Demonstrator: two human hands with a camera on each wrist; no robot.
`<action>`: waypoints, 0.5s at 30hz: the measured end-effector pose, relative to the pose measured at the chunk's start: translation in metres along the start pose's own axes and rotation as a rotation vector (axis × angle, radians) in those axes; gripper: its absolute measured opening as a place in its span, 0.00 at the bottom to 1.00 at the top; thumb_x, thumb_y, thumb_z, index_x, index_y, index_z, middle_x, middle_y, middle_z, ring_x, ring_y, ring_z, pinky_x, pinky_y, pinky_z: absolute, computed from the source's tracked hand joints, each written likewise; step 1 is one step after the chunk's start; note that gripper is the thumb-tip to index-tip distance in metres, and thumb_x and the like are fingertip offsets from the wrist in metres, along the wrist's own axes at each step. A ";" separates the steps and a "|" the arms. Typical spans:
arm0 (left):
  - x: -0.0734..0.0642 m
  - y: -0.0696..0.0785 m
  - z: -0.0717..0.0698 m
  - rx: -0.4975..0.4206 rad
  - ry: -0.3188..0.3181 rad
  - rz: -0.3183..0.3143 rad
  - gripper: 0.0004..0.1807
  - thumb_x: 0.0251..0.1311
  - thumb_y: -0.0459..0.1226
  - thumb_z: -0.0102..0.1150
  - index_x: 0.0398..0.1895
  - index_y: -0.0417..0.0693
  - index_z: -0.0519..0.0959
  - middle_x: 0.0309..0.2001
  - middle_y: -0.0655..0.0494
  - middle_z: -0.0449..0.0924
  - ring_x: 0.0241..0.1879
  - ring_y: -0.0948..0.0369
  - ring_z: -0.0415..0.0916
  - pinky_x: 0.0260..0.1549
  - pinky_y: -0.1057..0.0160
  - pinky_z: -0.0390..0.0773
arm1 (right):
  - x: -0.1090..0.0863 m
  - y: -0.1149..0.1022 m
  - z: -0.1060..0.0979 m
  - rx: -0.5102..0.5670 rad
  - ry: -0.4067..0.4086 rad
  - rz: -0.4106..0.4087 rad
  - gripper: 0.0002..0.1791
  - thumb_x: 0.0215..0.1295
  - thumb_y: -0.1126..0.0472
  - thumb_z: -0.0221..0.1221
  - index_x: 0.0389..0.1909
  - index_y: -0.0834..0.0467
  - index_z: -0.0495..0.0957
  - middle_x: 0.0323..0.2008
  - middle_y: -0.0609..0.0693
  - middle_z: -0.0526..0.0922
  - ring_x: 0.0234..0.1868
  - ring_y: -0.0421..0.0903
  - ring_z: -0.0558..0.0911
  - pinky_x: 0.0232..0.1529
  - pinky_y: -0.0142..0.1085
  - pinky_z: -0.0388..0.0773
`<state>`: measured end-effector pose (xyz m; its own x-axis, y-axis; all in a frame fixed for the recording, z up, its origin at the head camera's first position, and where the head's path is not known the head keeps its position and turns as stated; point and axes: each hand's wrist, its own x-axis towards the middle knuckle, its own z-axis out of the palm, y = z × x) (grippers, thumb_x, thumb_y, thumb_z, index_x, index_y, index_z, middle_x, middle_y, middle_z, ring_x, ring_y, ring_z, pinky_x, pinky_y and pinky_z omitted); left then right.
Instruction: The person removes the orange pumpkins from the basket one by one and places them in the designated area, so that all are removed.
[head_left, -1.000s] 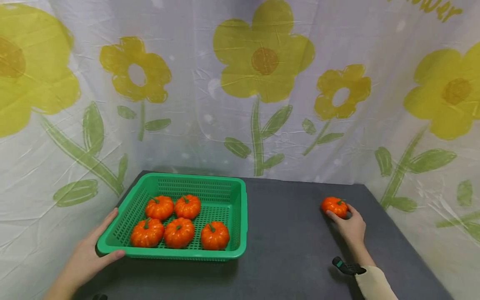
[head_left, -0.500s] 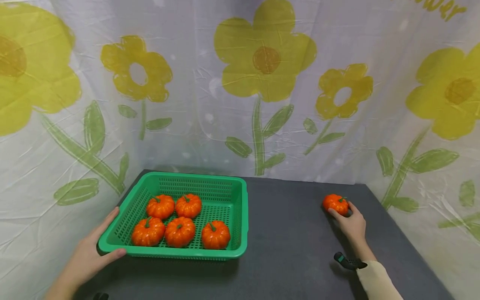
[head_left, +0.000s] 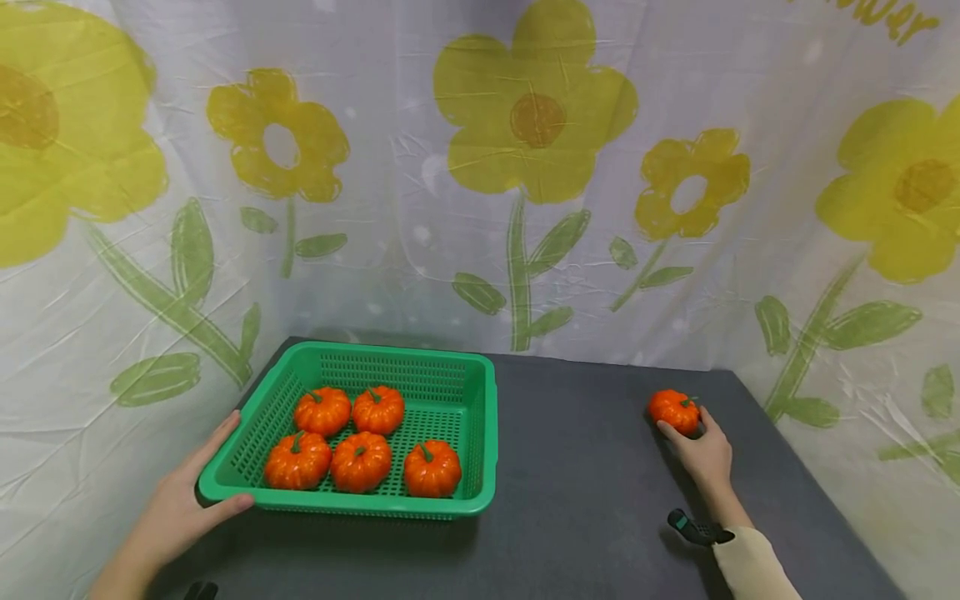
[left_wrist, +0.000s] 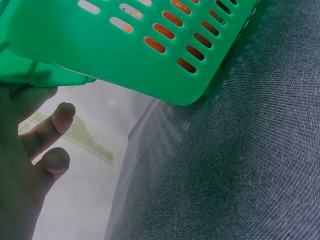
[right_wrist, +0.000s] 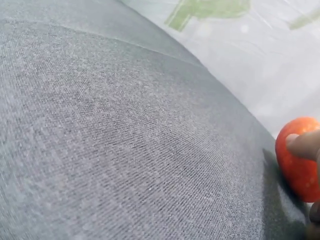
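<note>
A green plastic basket [head_left: 487,433] sits on the dark table at the left, with several small orange pumpkins [head_left: 362,462] inside. At its near left corner my left hand [head_left: 168,512] holds the rim, thumb along the front and fingers on the left side. In the left wrist view some fingertips [left_wrist: 62,117] hang below the basket's rim, apart from its wall. Far to the right, my right hand [head_left: 705,458] grips another small pumpkin [head_left: 672,410] between thumb and fingers. That pumpkin [right_wrist: 295,165] shows at the right edge of the right wrist view, a fingertip pressed on it.
Dark grey cloth covers the table [head_left: 570,467], which stretches between basket and right hand. A pale curtain [head_left: 405,208] printed with yellow flowers hangs close behind the table and along both sides.
The head view has shifted very slightly. My right hand keeps its grip on the pumpkin, which turns a little in it. My left hand stays at the basket's corner.
</note>
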<state>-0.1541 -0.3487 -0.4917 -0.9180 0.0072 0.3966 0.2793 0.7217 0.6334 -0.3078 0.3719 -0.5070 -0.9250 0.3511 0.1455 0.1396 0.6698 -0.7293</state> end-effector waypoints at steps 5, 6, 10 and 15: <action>-0.001 0.000 0.001 -0.014 0.014 0.028 0.59 0.54 0.40 0.79 0.87 0.62 0.54 0.79 0.90 0.48 0.64 0.94 0.47 0.55 0.88 0.47 | 0.000 -0.003 -0.002 -0.012 -0.020 -0.013 0.55 0.71 0.46 0.67 0.83 0.71 0.48 0.79 0.74 0.57 0.78 0.72 0.58 0.77 0.67 0.56; -0.001 0.001 0.001 -0.017 0.013 0.030 0.59 0.54 0.40 0.79 0.87 0.62 0.54 0.79 0.90 0.48 0.64 0.94 0.47 0.54 0.88 0.47 | 0.000 -0.003 -0.002 -0.015 -0.025 -0.015 0.55 0.71 0.46 0.67 0.83 0.71 0.47 0.79 0.74 0.57 0.78 0.72 0.58 0.77 0.67 0.56; -0.001 0.001 0.001 -0.018 0.006 0.016 0.59 0.55 0.40 0.78 0.87 0.63 0.53 0.79 0.90 0.47 0.63 0.94 0.47 0.66 0.79 0.50 | 0.000 -0.006 -0.003 -0.017 -0.042 -0.018 0.56 0.71 0.47 0.67 0.83 0.71 0.45 0.79 0.74 0.57 0.78 0.72 0.57 0.77 0.66 0.55; -0.001 0.001 0.000 -0.021 0.001 0.008 0.59 0.55 0.41 0.78 0.87 0.64 0.53 0.80 0.89 0.47 0.64 0.94 0.46 0.76 0.51 0.56 | -0.001 -0.006 -0.005 -0.012 -0.051 -0.024 0.58 0.69 0.47 0.68 0.83 0.71 0.44 0.79 0.74 0.57 0.78 0.72 0.57 0.77 0.67 0.54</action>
<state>-0.1534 -0.3479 -0.4917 -0.9154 0.0129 0.4023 0.2930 0.7067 0.6440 -0.3059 0.3706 -0.4997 -0.9448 0.3013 0.1285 0.1209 0.6853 -0.7181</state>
